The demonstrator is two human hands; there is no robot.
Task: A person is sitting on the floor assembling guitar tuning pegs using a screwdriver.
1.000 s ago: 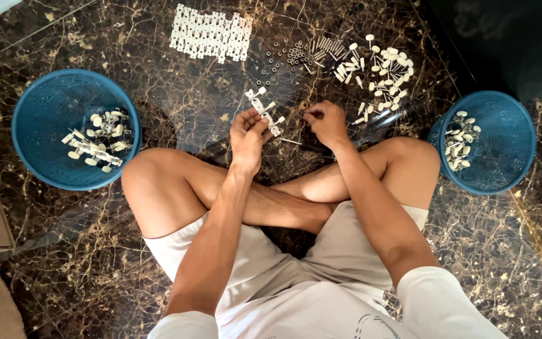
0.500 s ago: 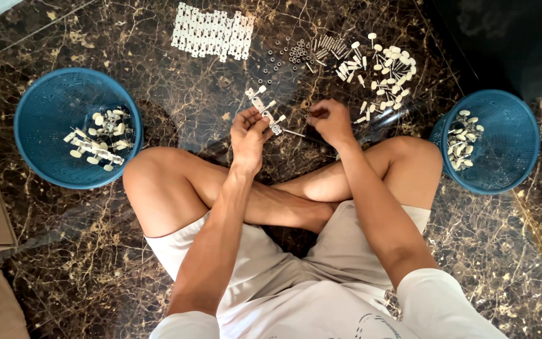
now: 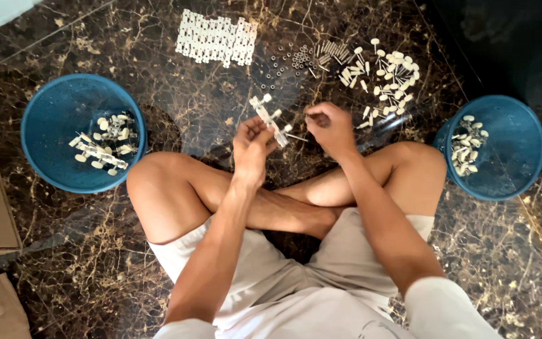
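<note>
Head view shows the left hand point(image 3: 252, 147) closed around a white plastic strip point(image 3: 270, 119) above the crossed legs, the right hand point(image 3: 330, 125) pinching a thin pin point(image 3: 297, 137) beside it, flanked by a left blue basket point(image 3: 45, 163) and right blue basket point(image 3: 515, 163), each holding small white pieces.

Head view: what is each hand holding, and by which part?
The left hand grips a white plastic strip by its lower end; the upper end juts free. The right hand is closed, fingers pinched on something too small to identify.
</note>
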